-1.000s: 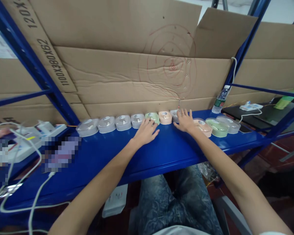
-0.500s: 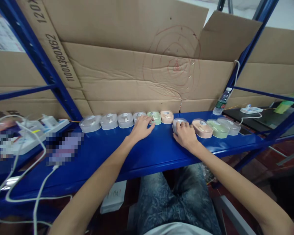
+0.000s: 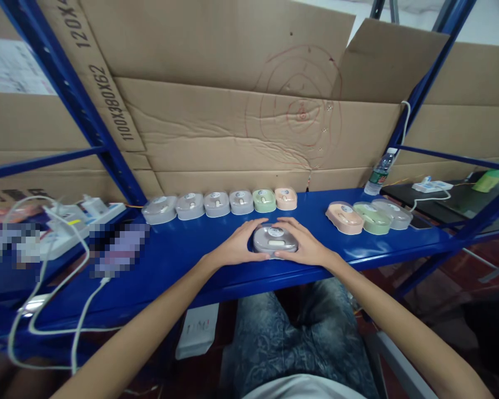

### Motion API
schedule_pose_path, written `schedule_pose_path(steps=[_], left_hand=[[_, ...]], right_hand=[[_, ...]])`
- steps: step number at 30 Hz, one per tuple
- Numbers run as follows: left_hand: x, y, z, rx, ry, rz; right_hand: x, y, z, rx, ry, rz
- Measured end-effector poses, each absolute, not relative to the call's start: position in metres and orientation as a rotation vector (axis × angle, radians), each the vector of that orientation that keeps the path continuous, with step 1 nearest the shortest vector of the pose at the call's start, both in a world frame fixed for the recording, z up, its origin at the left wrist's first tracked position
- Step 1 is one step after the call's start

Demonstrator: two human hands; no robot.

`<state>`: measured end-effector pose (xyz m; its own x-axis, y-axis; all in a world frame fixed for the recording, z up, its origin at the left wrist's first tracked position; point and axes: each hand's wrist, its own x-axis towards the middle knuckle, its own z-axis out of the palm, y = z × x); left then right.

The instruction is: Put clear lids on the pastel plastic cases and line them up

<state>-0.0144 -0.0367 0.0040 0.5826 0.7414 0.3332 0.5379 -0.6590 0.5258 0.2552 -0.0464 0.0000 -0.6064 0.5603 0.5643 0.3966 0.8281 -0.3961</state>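
A grey oval plastic box with a clear lid (image 3: 275, 239) rests on the blue shelf near its front edge, a pale clasp facing me. My left hand (image 3: 243, 242) curves around its left side, thumb at the front. Around the right side wraps my right hand (image 3: 305, 242), its thumb also at the front. Behind stands a row of like boxes: several grey ones (image 3: 190, 205), a green one (image 3: 264, 200) and a peach one (image 3: 285, 198). On the right sit a peach box (image 3: 344, 218), a green box (image 3: 371, 218) and a pale grey box (image 3: 393, 214).
The blue shelf (image 3: 183, 244) is backed by cardboard (image 3: 216, 122). A water bottle (image 3: 380, 172) stands at the back right. At left lie a phone (image 3: 122, 249) with a white cable and a power strip (image 3: 108, 213). Blue posts (image 3: 112, 166) frame both sides.
The grey box has moved from the right part of the shelf to the front middle with my right hand. My left hand has left the back row and now holds the box's left side.
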Motion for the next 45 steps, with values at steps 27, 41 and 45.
schedule_pose_path(steps=[27, 41, 45], left_hand=[[-0.018, -0.031, 0.000, 2.480, 1.037, 0.695], [-0.015, -0.034, 0.004, 2.367, 1.075, 0.727], [-0.016, -0.035, 0.005, 2.345, 1.065, 0.708]], right_hand=[[0.263, -0.039, 0.006, -0.821, -2.410, 0.130], [0.254, -0.015, -0.006, -0.854, -1.838, 0.662], [0.258, -0.015, -0.009, -0.899, -1.823, 0.603]])
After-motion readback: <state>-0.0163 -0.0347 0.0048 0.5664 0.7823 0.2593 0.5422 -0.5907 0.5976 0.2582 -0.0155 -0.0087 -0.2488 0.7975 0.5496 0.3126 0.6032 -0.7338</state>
